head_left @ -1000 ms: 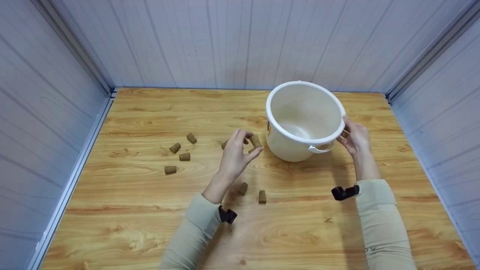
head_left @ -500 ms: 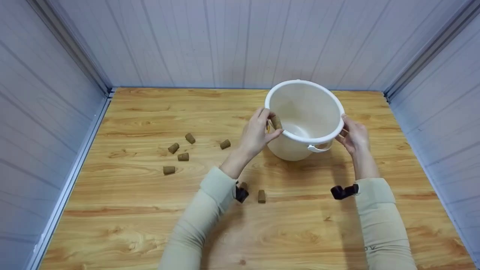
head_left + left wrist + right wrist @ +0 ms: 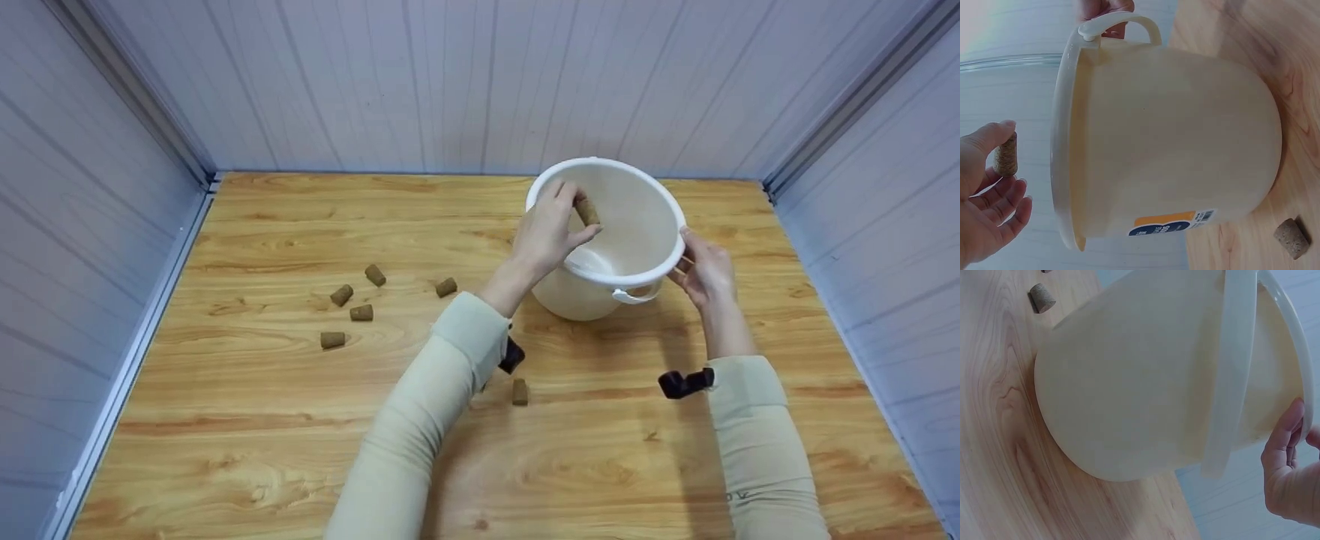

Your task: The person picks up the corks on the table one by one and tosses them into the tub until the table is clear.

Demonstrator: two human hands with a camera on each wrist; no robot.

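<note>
My left hand (image 3: 546,232) pinches a cork stopper (image 3: 587,211) between thumb and fingertips, above the mouth of a cream-white bucket (image 3: 577,300). In the left wrist view that cork (image 3: 1006,154) hangs clear of the bucket's rim (image 3: 1063,146). At the bucket's right side my right hand (image 3: 707,274) grips the rim, with the thumb on one side and fingers beneath it, as the right wrist view also shows. The bucket stands upright on the wooden table, its handle (image 3: 637,296) hanging at the front right.
Several loose corks lie on the table (image 3: 225,450): a group at the left with one cork (image 3: 361,313) among them, a single cork (image 3: 446,287) nearer the bucket, and another cork (image 3: 520,391) in front. My left sleeve mostly hides one more. Pale panel walls (image 3: 375,90) enclose the table.
My left hand has carried the cork up and to the right, from beside the bucket to over its opening. The right hand keeps its grip on the rim.
</note>
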